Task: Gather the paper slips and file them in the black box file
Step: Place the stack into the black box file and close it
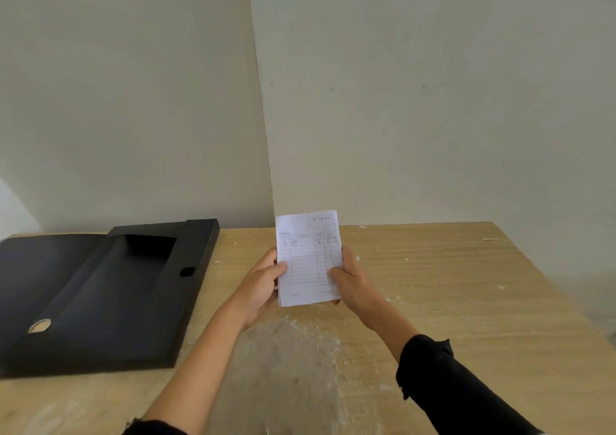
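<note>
1. Lower centre of frame: left hand [263, 283] and right hand [346, 278] both clamp the paper slips [308, 258], upright above the table [433, 284]; thumbs on the front.
2. Left of frame: black box file [100, 294] lies open, apparently empty.
3. Advice: square the edges first; keep both thumbs pressed; lay the stack flat in the tray.

A pale wooden bench [433, 284], scuffed with white marks, carries an open black box file [93, 301] at nine o'clock.
</note>
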A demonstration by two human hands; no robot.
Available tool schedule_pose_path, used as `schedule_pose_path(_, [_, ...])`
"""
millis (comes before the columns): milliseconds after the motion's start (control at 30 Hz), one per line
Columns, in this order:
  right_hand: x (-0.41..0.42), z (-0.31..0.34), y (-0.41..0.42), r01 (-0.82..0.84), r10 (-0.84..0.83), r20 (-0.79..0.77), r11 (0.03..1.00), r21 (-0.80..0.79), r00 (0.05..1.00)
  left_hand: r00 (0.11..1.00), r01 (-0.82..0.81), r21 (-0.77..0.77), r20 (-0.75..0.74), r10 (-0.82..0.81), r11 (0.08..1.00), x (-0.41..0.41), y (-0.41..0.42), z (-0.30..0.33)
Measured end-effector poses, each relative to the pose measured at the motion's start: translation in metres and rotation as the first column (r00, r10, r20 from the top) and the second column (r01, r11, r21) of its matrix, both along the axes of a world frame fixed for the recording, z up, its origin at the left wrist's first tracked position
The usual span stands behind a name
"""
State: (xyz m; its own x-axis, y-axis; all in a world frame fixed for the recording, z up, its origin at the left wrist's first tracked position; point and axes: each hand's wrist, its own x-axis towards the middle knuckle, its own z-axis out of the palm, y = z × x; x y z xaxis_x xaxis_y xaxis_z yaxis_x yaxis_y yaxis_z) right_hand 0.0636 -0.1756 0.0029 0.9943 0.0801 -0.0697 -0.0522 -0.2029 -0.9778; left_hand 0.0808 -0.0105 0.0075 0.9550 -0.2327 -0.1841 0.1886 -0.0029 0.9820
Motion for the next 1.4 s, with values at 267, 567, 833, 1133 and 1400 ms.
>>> schedule_pose_path(267, [-0.038, 0.016, 0.023, -0.053, 0.052, 0.053, 0.998, 0.020, 0.997, 0.991, -0.109, 0.173, 0.096, 0.094, 0.979, -0.043, 0.026, 0.007])
schedule_pose_path(567, [-0.042, 0.021, 0.108, -0.130, 0.128, 0.034, 0.990, 0.047, 0.991, 0.951, -0.287, 0.286, 0.203, 0.234, 0.914, -0.062, 0.107, 0.020])
schedule_pose_path(833, [-0.001, 0.004, 0.224, -0.087, 0.097, -0.105, 0.992, 0.095, 0.990, 0.875, -0.483, 0.276, 0.185, 0.447, 0.831, -0.036, 0.230, 0.015])
schedule_pose_path(1133, [0.028, -0.026, 0.276, 0.172, -0.129, 0.131, 0.898, -0.406, 0.983, 0.812, -0.550, 0.488, 0.123, 0.571, 0.678, 0.018, 0.317, -0.013])
schedule_pose_path(1400, [0.031, -0.051, 0.282, 0.223, -0.060, 0.284, 0.778, -0.588, 0.957, 0.907, -0.387, 0.578, 0.096, 0.411, 0.718, 0.048, 0.297, -0.036])
